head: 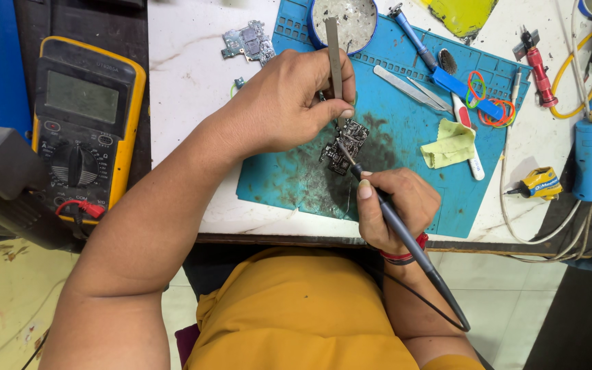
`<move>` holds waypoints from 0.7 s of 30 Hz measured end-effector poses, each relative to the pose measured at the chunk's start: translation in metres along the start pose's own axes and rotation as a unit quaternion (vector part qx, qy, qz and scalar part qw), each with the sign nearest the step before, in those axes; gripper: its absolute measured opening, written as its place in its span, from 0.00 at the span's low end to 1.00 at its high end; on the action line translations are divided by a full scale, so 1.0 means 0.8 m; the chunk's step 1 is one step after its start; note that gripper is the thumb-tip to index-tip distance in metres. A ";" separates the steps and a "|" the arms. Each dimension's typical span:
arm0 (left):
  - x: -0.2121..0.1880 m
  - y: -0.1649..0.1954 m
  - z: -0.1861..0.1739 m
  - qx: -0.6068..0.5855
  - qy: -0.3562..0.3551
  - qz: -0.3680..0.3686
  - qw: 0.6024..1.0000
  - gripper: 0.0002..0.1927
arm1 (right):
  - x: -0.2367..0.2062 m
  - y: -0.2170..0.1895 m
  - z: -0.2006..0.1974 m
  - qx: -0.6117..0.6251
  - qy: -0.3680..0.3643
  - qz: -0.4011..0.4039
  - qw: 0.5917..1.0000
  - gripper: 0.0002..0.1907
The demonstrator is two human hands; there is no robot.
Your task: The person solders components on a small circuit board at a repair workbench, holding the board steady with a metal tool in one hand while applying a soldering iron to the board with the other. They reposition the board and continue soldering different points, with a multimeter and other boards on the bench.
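Small dark circuit board, crowded with tiny parts, lying on sooty patch of blue mat. Left hand pinching metal tweezers upright over board. Right hand gripping black soldering iron, tip touching board. Yellow meter well apart, far left.

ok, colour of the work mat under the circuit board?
Blue, smudged dark near the circuit board; the mat shows best in the head view.

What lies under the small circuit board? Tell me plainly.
The circuit board rests on a blue work mat, blackened around it. The mat directly beneath is covered by the board. The left hand hides the mat beside it.
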State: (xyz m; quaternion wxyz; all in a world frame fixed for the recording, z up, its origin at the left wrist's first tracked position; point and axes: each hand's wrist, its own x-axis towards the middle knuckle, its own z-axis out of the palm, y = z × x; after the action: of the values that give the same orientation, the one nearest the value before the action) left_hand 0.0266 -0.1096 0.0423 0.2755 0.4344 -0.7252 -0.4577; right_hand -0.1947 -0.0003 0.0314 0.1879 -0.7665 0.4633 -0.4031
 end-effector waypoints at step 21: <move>0.006 0.003 -0.002 0.002 0.041 0.062 0.997 0.10 | 0.024 -0.006 0.016 -0.173 0.015 0.021 0.985 0.32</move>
State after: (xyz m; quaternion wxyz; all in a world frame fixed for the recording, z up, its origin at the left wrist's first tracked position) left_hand 0.0246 -0.1142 0.0451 0.3321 0.4074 -0.7399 -0.4199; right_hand -0.1774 -0.0153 0.0351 0.0538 -0.7714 0.5449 -0.3243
